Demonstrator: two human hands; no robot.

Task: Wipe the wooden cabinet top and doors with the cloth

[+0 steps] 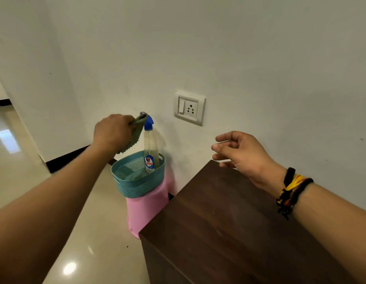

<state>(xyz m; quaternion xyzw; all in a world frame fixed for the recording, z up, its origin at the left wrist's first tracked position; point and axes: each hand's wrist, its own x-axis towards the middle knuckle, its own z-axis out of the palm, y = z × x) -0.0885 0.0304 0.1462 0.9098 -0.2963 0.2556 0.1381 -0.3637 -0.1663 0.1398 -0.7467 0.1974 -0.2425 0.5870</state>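
Observation:
A dark brown wooden cabinet [235, 226] fills the lower right, its flat top bare. My left hand [112, 132] is raised above a teal basket and is shut on a green cloth [135, 136] that hangs down from the fingers. My right hand [241, 154] hovers over the far left corner of the cabinet top, fingers apart and curled, holding nothing. The cabinet doors are barely visible at the bottom edge.
A teal perforated basket [137, 187] sits on a pink stool [145, 214] left of the cabinet, holding a spray bottle [150, 148] with a blue nozzle. A wall switch and socket [189, 107] is above. Glossy floor tiles [92, 242] spread to the left.

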